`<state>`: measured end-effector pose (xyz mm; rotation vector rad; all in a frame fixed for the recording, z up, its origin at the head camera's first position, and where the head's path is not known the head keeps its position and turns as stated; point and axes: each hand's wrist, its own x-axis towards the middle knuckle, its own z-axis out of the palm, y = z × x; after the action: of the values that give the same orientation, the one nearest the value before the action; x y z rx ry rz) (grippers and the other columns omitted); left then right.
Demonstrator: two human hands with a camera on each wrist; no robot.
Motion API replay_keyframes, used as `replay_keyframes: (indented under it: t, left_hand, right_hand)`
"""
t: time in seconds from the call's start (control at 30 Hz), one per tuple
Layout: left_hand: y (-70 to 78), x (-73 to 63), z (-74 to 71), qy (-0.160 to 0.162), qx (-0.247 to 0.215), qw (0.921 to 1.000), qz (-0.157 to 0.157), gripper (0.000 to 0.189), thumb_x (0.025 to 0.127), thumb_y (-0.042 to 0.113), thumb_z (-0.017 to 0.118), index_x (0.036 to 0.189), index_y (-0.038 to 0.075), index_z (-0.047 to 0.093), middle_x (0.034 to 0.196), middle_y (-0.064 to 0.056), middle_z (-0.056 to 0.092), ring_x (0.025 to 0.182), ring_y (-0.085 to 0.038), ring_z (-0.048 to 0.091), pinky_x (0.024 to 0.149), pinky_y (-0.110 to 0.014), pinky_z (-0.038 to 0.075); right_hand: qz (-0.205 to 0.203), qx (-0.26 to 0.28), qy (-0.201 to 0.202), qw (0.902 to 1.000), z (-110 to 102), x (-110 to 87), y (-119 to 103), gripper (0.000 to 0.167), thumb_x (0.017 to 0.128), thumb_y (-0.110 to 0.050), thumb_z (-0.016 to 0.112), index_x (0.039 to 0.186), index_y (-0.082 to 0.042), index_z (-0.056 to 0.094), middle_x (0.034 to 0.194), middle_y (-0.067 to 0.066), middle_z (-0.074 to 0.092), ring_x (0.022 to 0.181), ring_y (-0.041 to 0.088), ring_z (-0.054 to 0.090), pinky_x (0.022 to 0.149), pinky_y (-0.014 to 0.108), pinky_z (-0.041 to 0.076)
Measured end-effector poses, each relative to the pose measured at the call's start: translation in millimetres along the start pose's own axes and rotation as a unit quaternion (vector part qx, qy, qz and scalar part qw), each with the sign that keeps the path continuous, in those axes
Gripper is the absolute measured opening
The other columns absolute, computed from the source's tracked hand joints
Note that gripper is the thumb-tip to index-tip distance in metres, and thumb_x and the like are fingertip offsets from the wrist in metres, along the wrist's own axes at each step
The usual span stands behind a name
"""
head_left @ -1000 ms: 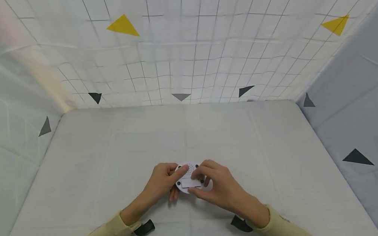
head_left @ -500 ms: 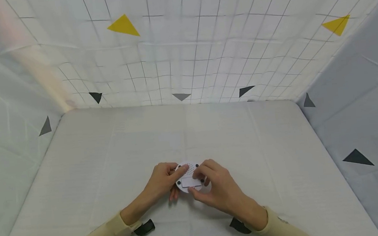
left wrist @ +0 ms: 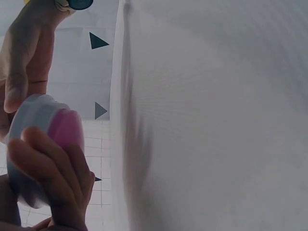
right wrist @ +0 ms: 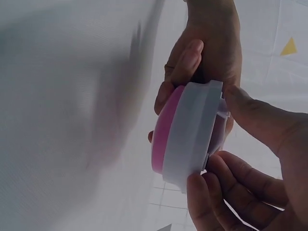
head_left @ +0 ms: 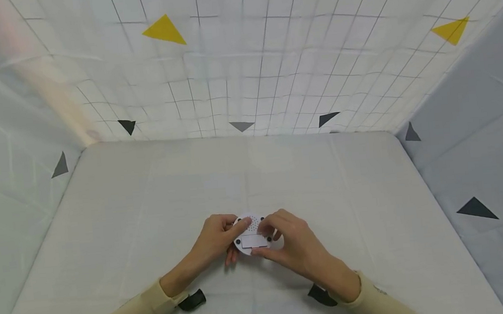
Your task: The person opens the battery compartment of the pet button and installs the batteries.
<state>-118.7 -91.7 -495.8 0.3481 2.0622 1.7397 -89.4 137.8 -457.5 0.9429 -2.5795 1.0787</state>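
A round white device (head_left: 253, 223) with a ring of small speaker holes and black rubber feet is held above the table, its underside facing up. Its pink dome (right wrist: 166, 132) faces down, as the right wrist view shows. My left hand (head_left: 215, 237) grips it from the left, thumb across the underside and fingers beneath. My right hand (head_left: 293, 238) pinches at the rectangular battery cover (head_left: 251, 241), thumb at its near edge and fingers curled over its right part. In the right wrist view the cover (right wrist: 219, 129) stands tilted out from the base.
A white sheet covers the table (head_left: 182, 183). Pale side walls and a gridded back wall (head_left: 243, 68) with yellow and dark triangles enclose it. Black straps (head_left: 192, 301) hang at both wrists.
My right hand has shifted slightly to the right over the cover, baring more of the device's right rim. My left hand keeps its grip. The head view has tilted slightly.
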Motion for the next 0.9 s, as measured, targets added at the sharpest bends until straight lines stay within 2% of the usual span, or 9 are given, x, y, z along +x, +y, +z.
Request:
replay_keyframes:
  t: [0.23,0.47,0.9]
  left_hand:
    - [0.2,-0.1,0.4,-0.002,0.0,1.0,0.002,0.046,0.106,0.043,0.063,0.083,0.004,0.065,0.051,-0.012,0.064,0.037,-0.022,0.06,0.038,-0.035,0.05]
    - [0.8,0.5,0.2,0.002,0.008,1.0,0.0,0.046,0.106,0.045,0.063,0.083,0.005,0.065,0.05,-0.012,0.063,0.037,-0.024,0.059,0.039,-0.037,0.05]
    - [-1.4,0.8,0.0,0.001,0.016,0.9998,0.007,0.046,0.106,0.045,0.064,0.083,0.005,0.066,0.05,-0.011,0.063,0.037,-0.025,0.06,0.039,-0.037,0.049]
  right_hand:
    - [0.002,0.012,0.003,0.9999,0.5,0.0,0.1,0.044,0.074,-0.026,0.099,0.103,-0.01,0.069,0.095,-0.002,0.068,0.088,0.009,0.065,0.068,0.023,0.06]
    - [-0.019,0.013,0.022,0.9995,4.3,-0.8,2.7,0.036,0.076,-0.021,0.098,0.098,-0.012,0.071,0.093,-0.004,0.067,0.086,0.009,0.063,0.066,0.024,0.059]
    - [-0.013,-0.01,0.014,0.9998,6.7,-2.7,-1.7,0.03,0.08,-0.019,0.092,0.099,-0.012,0.071,0.095,-0.005,0.063,0.084,0.008,0.061,0.066,0.021,0.056]
